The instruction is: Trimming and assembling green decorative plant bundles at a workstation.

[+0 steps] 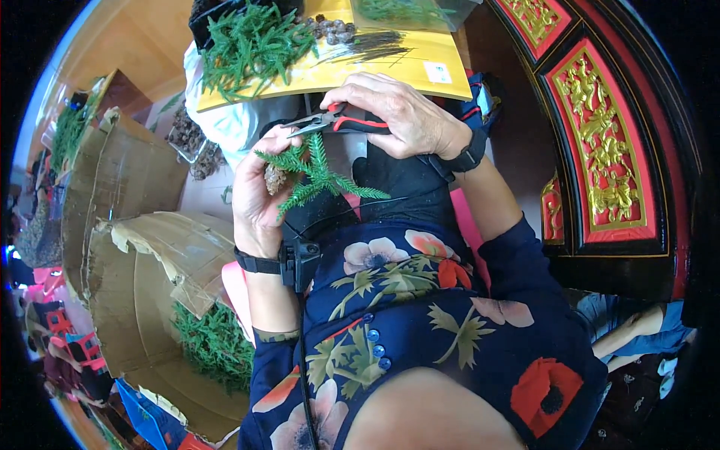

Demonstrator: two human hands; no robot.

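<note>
In my left hand (259, 184) is an artificial pine sprig (319, 174) with several green needled tips spread outward. A brown pine cone (275, 180) sits against the palm beside the sprig. My right hand (409, 116) grips long-nose pliers (352, 122) with red and black handles. The plier jaws reach left to the fingertips of my left hand, just above the sprig. They look slightly apart, and whatever lies between them is too small to make out. Both hands are over my lap, just in front of the yellow table (442, 52).
Green sprigs (251, 49), small cones (334, 30) and dark wire pieces (375, 46) lie on the table. At left stands a torn cardboard box (142, 300) holding more greenery (214, 341). Behind it is a basket of cones (193, 139). A red-and-gold carved panel (604, 142) borders the right.
</note>
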